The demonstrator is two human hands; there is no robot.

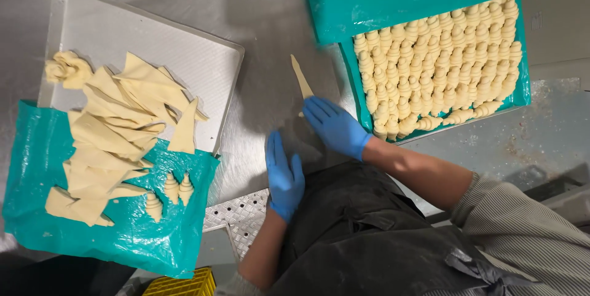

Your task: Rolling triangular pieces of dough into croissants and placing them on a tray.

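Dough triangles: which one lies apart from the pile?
The single narrow dough triangle on the bare steel table, under the right hand's fingertips; the rest are heaped on the tray.

A brushed steel worktable (258, 38) carries a grey baking tray (153, 38) at the left and a teal-lined tray of rolled dough (442, 62) at the right. Between them, a single dough triangle (301, 78) lies directly on the bare metal.

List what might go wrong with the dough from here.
The dough triangle lies thin on the bare steel table under the right hand; it may stick or tear. The loose pile of triangles overlaps heavily and may fuse. The rolled croissants sit tightly packed and could press together.
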